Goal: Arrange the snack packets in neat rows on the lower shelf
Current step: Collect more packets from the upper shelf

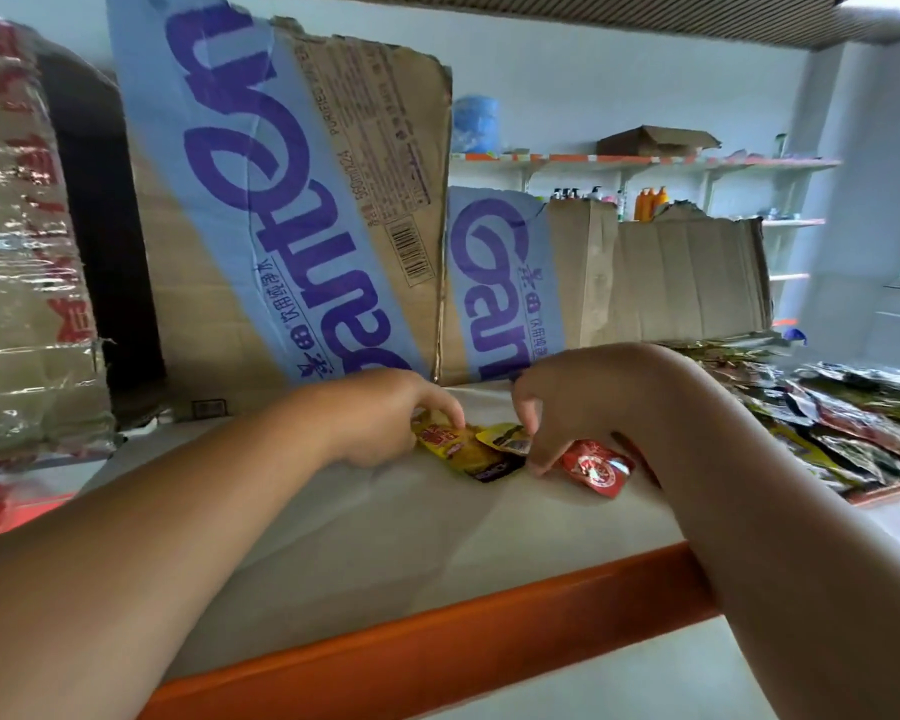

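Nearest: orange rail (437, 641) along the front of the shelf (385, 522), with a person's two bare forearms reaching across it.

1. One yellow packet (450, 444), flat on the pale shelf board, mid-shelf, just in front of the cartons. The left hand (385, 420) sits on its left end with fingers curled over it, grip closed on the packet.
2. One yellow-and-purple packet (505, 441), overlapping the right end of the first. The right hand (557, 402) arches over it, thumb and forefinger pinching its upper edge in a narrow grip.
3. One red packet (596, 467), flat, just right of the pair and partly under the right wrist.
4. One heap of packets (853, 423), loose and overlapping, further right on the same shelf, apart from the three.
5. One tall carton (292, 210), blue band with purple lettering, upright behind the hands. A shorter carton (500, 283) with the same print stands at its right side, and a plain cardboard sheet (687, 278) stands beyond that.
6. One taped box (22, 252), far left.
7. Several wall shelves (645, 161) across the room, carrying bottles (645, 202) and an open box (655, 140).
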Available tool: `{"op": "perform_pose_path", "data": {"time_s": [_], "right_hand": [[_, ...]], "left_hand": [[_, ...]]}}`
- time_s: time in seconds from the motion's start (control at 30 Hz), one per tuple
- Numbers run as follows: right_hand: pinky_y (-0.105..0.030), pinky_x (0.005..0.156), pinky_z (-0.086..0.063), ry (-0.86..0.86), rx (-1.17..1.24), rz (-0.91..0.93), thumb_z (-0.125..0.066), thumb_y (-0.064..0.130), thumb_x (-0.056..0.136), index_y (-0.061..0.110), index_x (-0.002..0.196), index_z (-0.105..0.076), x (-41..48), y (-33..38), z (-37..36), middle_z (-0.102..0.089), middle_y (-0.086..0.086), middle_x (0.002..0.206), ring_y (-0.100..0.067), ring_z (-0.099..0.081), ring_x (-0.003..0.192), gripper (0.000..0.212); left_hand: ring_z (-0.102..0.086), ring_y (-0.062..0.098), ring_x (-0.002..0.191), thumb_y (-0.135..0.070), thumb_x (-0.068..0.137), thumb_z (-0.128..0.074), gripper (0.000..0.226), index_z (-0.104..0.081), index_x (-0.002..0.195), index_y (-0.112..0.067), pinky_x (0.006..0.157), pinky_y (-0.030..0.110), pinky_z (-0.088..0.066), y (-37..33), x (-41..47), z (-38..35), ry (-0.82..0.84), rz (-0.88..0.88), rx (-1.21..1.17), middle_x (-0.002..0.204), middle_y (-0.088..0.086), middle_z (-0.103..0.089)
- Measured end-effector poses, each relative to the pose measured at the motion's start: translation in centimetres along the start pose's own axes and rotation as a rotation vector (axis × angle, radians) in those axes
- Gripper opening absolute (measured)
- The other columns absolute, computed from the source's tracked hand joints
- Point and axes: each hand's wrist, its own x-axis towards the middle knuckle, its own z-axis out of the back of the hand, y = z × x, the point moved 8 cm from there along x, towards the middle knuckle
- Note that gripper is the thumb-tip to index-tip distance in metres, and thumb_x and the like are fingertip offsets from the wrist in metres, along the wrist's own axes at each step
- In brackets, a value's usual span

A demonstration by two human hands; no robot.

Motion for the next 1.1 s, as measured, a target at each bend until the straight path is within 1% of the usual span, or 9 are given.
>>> {"op": "perform_pose_path", "data": {"time_s": [0.17,0.3,0.37,0.43,0.57,0.7,0.83,0.93,1.1], "right_hand": [[-0.024,0.058,-0.038,-0.296,0.193,0.113,-0.055,0.025,0.091,0.026,0.1,-0.064,0.3,0.7,2.5,-0.058,0.011,0.083,-0.005,-0.055,0.075,0.012],[-0.026,0.069,-0.047,-0.461,0.448,0.301,-0.063,0.006,0.088,0.033,0.093,-0.071,-0.1,1.2,4.1,-0.07,0.013,0.08,0.0,-0.063,0.073,0.029],[-0.017,0.087,-0.048,-0.519,0.427,0.419,-0.065,0.007,0.09,0.031,0.098,-0.077,-0.7,3.1,4.3,-0.074,0.015,0.102,0.001,-0.064,0.096,0.028],[0.001,0.092,-0.031,-0.603,0.343,0.496,-0.063,0.01,0.095,0.03,0.102,-0.078,-1.2,4.9,4.7,-0.067,0.018,0.122,0.004,-0.051,0.114,0.026],[-0.01,0.076,-0.037,-0.761,0.339,0.425,-0.061,0.02,0.097,0.027,0.103,-0.074,-0.8,4.2,5.5,-0.063,0.018,0.102,-0.004,-0.056,0.091,0.016],[-0.024,0.071,-0.048,-0.519,0.28,0.259,-0.063,0.033,0.097,0.028,0.094,-0.069,1.3,2.5,2.7,-0.064,0.011,0.092,-0.011,-0.061,0.086,0.009],[-0.025,0.07,-0.04,-0.198,0.192,0.182,-0.059,0.058,0.093,0.033,0.115,-0.062,2.3,3.6,0.0,-0.06,0.01,0.11,-0.012,-0.056,0.098,0.034],[-0.025,0.065,-0.036,-0.098,0.043,0.164,-0.055,0.054,0.096,0.026,0.12,-0.056,2.7,4.9,-0.1,-0.056,0.007,0.107,-0.013,-0.052,0.093,0.036],[-0.03,0.068,-0.056,0.023,0.109,0.108,-0.062,0.043,0.096,0.019,0.116,-0.056,3.6,6.1,0.6,-0.058,-0.002,0.097,-0.017,-0.064,0.085,0.032]], "left_hand": [[-0.059,0.007,0.098,-0.002,0.091,-0.06,0.04,-0.071,0.09,-0.04,0.089,0.035,-0.054,0.9,0.2,1.3,-0.092,-0.009,0.031,0.112,-0.015,-0.06],[-0.06,0.007,0.091,-0.003,0.093,-0.052,0.035,-0.07,0.082,-0.031,0.08,0.027,-0.05,1.3,0.5,1.1,-0.08,0.038,-0.046,0.093,-0.014,-0.066],[-0.062,0.009,0.093,0.0,0.095,-0.049,0.039,-0.071,0.084,-0.031,0.08,0.025,-0.049,1.8,0.7,1.6,-0.102,0.062,-0.088,0.092,-0.015,-0.069],[-0.063,0.006,0.098,-0.002,0.097,-0.049,0.039,-0.073,0.092,-0.031,0.084,0.025,-0.049,2.4,0.6,2.2,-0.11,0.094,-0.102,0.1,-0.016,-0.069],[-0.065,0.01,0.094,-0.003,0.097,-0.046,0.038,-0.071,0.089,-0.03,0.085,0.032,-0.054,4.1,0.3,2.7,-0.125,0.187,-0.162,0.097,-0.01,-0.072],[-0.064,0.017,0.071,-0.04,0.104,-0.055,0.017,-0.063,0.099,-0.026,0.058,0.029,-0.051,4.2,-0.3,2.2,-0.071,0.262,-0.229,0.092,0.002,-0.073],[-0.071,0.021,0.072,-0.081,0.077,-0.064,0.06,-0.059,0.105,-0.028,0.064,0.031,-0.055,2.5,-2.4,1.4,0.179,0.317,0.038,0.09,0.005,-0.072],[-0.069,0.017,0.075,-0.082,0.069,-0.07,0.069,-0.057,0.11,-0.028,0.06,0.028,-0.054,1.4,-3.3,0.7,0.247,0.324,0.081,0.098,0.003,-0.069],[-0.069,0.014,0.08,-0.08,0.076,-0.067,0.068,-0.051,0.121,-0.031,0.058,0.026,-0.053,0.4,-3.3,0.0,0.225,0.318,0.046,0.105,-0.003,-0.061]]}}
